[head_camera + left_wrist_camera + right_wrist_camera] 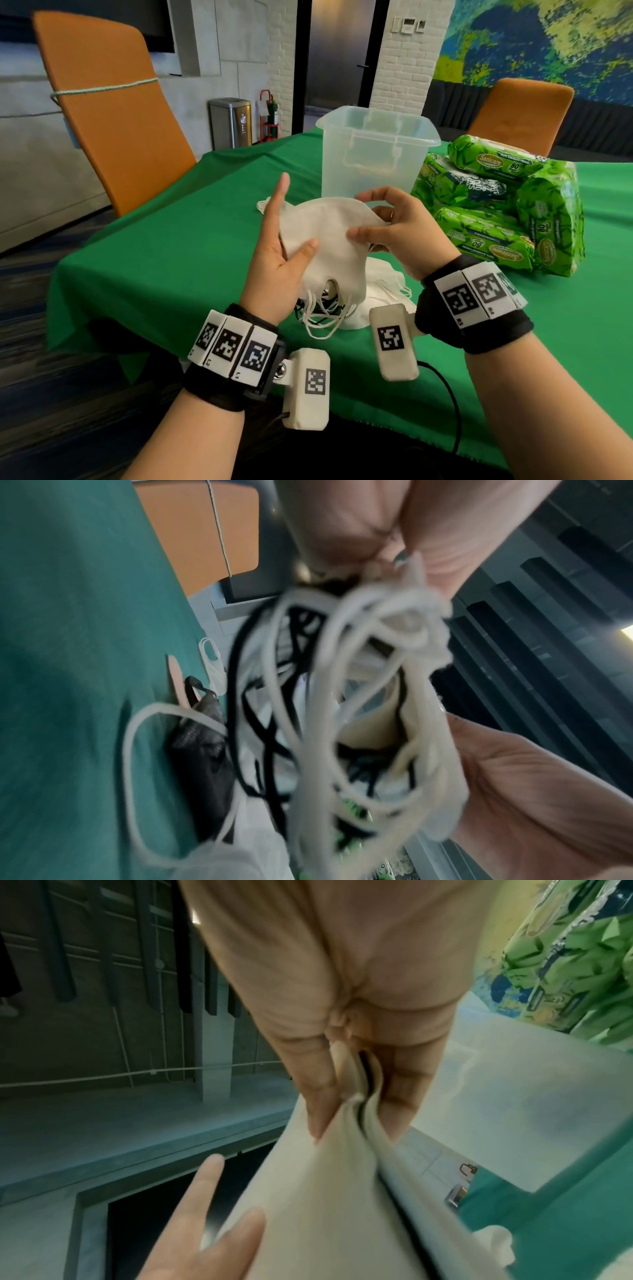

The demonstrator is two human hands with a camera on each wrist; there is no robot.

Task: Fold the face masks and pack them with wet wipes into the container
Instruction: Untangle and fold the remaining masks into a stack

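Note:
A stack of white face masks [329,236] is held above the green table [191,222]. My left hand [284,240] supports its left side, thumb pressed on the front, index finger straight up behind it. My right hand [373,219] pinches the right edge between thumb and fingers; the right wrist view shows that pinch [356,1096] on the cream fabric [342,1191]. White and black ear loops [342,696] dangle from the stack's lower end. More white masks [383,284] lie on the table beneath. The clear plastic container [376,154] stands behind, and green wet wipe packs [496,205] are piled to its right.
Another white mask [265,205] lies left of the container. A black mask [202,739] lies on the cloth in the left wrist view. An orange chair [113,113] stands at the table's far left, a second [524,106] behind the wipes. A black cable [452,404] runs over the near edge.

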